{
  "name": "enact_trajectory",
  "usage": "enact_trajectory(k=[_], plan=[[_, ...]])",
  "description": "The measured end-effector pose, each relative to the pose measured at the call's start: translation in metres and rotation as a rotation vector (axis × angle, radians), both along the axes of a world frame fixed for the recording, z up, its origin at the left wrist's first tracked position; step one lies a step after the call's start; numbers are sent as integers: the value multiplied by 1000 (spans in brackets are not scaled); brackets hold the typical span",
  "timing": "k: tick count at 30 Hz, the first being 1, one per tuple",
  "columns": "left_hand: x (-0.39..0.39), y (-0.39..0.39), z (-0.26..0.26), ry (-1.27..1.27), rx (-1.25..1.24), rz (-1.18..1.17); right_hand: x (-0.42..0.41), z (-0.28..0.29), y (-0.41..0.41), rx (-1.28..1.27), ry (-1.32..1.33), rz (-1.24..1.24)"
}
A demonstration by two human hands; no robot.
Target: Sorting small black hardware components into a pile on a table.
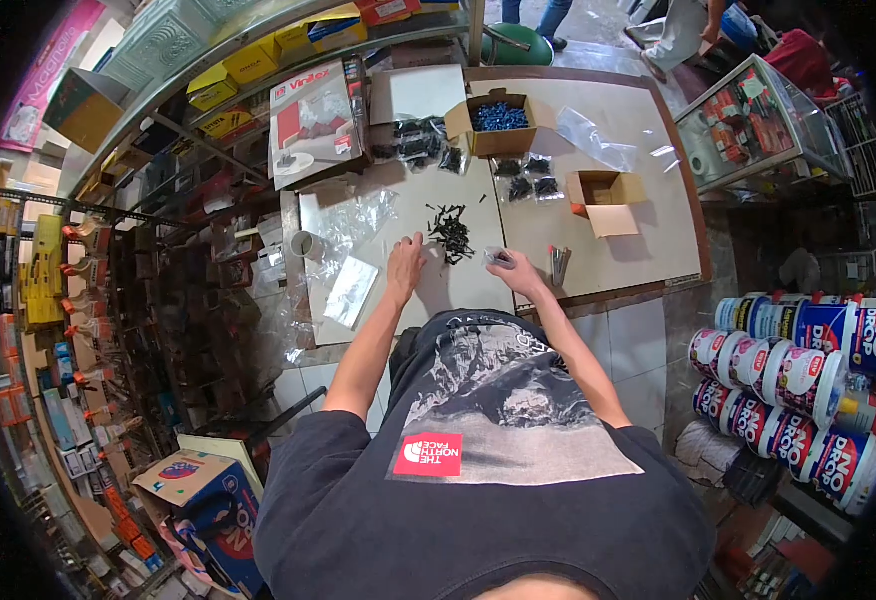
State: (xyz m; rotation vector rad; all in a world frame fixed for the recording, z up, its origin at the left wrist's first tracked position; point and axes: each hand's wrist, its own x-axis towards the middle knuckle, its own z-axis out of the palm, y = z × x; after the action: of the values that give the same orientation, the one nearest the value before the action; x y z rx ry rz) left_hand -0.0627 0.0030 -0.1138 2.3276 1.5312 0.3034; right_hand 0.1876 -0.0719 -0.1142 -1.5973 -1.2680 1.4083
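A loose pile of black screws (pixel 450 234) lies on the pale tabletop (pixel 603 262) before me. Just left of the pile is my left hand (pixel 406 266), fingers pointing down and a little apart, with nothing visible in them. On the other side, my right hand (pixel 516 274) grips a small clear plastic bag (pixel 499 258) with dark contents. Several filled bags of black screws (pixel 534 178) lie farther back, and more packed bags (pixel 417 142) are heaped to their left. An open cardboard box (pixel 499 118) holds blue pieces, probably screws or plugs.
A smaller open carton (pixel 609 196) stands at right, near markers (pixel 558 264). Stacked flat plastic bags (pixel 353 291), a tape roll (pixel 306 244) and loose plastic wrap (pixel 363 210) lie at left. A large printed box (pixel 318 124) stands behind. Paint pails (pixel 775 420) and shelves flank me.
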Motion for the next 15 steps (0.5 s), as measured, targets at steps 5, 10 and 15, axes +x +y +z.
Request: enact_trajectory(k=[5,10,15], plan=[[-2,-4,-1,11,16,-52,-5,3,4,11,16,43],[-1,-8,-3,-49,-50,-47,-7,3,5,-4,-59,64],[2,4,13,-447,-216,109,-11,3,4,7,-38,44]])
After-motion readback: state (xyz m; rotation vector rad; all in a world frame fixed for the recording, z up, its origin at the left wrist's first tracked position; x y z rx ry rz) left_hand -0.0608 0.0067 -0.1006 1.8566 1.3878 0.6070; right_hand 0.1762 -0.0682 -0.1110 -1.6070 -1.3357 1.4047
